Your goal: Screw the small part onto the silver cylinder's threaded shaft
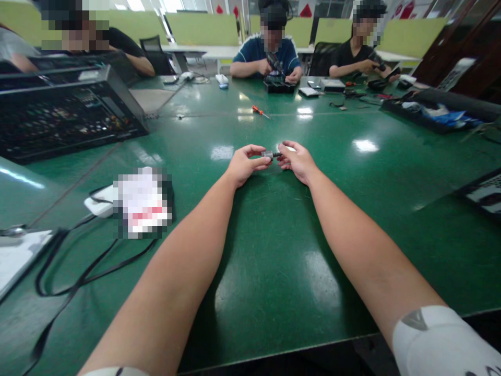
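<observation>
Over the middle of the green table (270, 235), both of my hands meet at a small metal part: a silvery-grey cylinder (267, 154) with a thin dark shaft (276, 154) pointing right. My left hand (245, 166) pinches the cylinder between thumb and fingers. The dark shaft runs to the fingertips of my right hand (299, 163), which are closed around its far end and hide it. The part lies roughly level, and its exact kind is too small to make out.
An orange-handled screwdriver (258, 110) lies beyond my hands. At left stand a large black case (70, 112) and a badge (141, 203) with a black lanyard (78, 284). Co-workers sit across the table, one holding a drill (275, 63). A black tray (442, 112) is at right.
</observation>
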Demonstrator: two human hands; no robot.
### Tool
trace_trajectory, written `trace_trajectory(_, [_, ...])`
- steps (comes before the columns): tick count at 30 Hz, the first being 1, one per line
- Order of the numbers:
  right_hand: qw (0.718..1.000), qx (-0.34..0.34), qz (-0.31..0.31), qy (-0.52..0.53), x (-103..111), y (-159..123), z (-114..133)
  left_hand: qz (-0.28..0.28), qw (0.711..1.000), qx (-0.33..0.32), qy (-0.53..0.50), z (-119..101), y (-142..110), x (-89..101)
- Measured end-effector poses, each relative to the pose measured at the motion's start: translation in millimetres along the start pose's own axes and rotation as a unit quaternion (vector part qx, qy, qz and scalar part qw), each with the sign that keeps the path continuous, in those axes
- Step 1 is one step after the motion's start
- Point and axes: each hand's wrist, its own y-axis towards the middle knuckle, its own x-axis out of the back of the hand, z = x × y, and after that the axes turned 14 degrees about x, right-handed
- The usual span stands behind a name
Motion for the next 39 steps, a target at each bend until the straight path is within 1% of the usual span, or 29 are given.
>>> trace_trajectory(3, [0.999, -0.006, -0.026, 0.025, 9.6, -11.5, 7.4, -0.015, 1.0, 0.01, 0.007, 2.0, -14.2, 4.1])
trace_trajectory(6, [0.998, -0.009, -0.047, 0.045, 19.8, -32.1, 17.7, -0.023, 0.999, 0.018, 0.028, 5.3, -40.4, 4.7])
trace_trajectory(9, [0.998, -0.005, -0.045, 0.048, 25.9, -63.3, 30.0, -0.014, 0.998, 0.027, 0.051, 8.8, -81.3, 2.9])
trace_trajectory(11, [0.998, -0.013, -0.022, 0.049, 27.9, -90.3, 39.7, 0.004, 0.997, 0.033, 0.066, 11.1, -116.0, 3.4])
trace_trajectory(13, [0.998, -0.028, 0.029, 0.041, 29.2, -120.7, 51.3, 0.041, 0.994, 0.035, 0.092, 13.2, -152.8, 5.9])
trace_trajectory(14, [0.996, -0.036, 0.069, 0.031, 29.4, -136.3, 57.9, 0.06, 0.992, 0.035, 0.104, 14.1, -170.4, 7.5])
trace_trajectory(16, [0.984, -0.048, 0.173, -0.002, 28.1, -165.7, 72.4, 0.091, 0.988, 0.037, 0.118, 15.5, -200.5, 9.8])
trace_trajectory(18, [0.963, -0.046, 0.264, -0.033, 23.1, -189.3, 87.1, 0.104, 0.985, 0.031, 0.133, 15.7, -220.6, 9.4])
trace_trajectory(19, [0.952, -0.037, 0.298, -0.053, 19.2, -198.0, 93.7, 0.108, 0.983, 0.023, 0.145, 15.0, -226.7, 8.1])
trace_trajectory(21, [0.93, 0.0, 0.351, -0.11, 10.1, -208.4, 103.9, 0.13, 0.974, 0.001, 0.185, 12.4, -232.4, 4.2])
trace_trajectory(23, [0.905, 0.052, 0.388, -0.168, 2.3, -210.9, 108.9, 0.164, 0.956, -0.034, 0.24, 8.5, -232.8, 0.8])
trace_trajectory(25, [0.886, 0.084, 0.413, -0.193, -1.2, -209.0, 109.6, 0.185, 0.933, -0.082, 0.298, 4.7, -231.9, -0.4])
trace_trajectory(26, [0.882, 0.089, 0.421, -0.194, -1.2, -207.6, 109.1, 0.188, 0.921, -0.106, 0.324, 3.3, -231.7, -0.1])
trace_trajectory(28, [0.88, 0.089, 0.427, -0.188, 0.7, -205.8, 107.9, 0.183, 0.904, -0.146, 0.358, 1.9, -232.1, 1.3])
trace_trajectory(30, [0.877, 0.096, 0.428, -0.194, 2.8, -205.8, 107.5, 0.182, 0.894, -0.168, 0.373, 2.2, -232.9, 2.6])
trace_trajectory(34, [0.873, 0.113, 0.424, -0.214, 1.6, -209.0, 108.5, 0.18, 0.89, -0.188, 0.374, 4.9, -232.7, 2.1])
trace_trajectory(39, [0.873, 0.109, 0.416, -0.228, -3.1, -210.8, 108.5, 0.18, 0.892, -0.195, 0.366, 7.4, -230.4, 0.0])
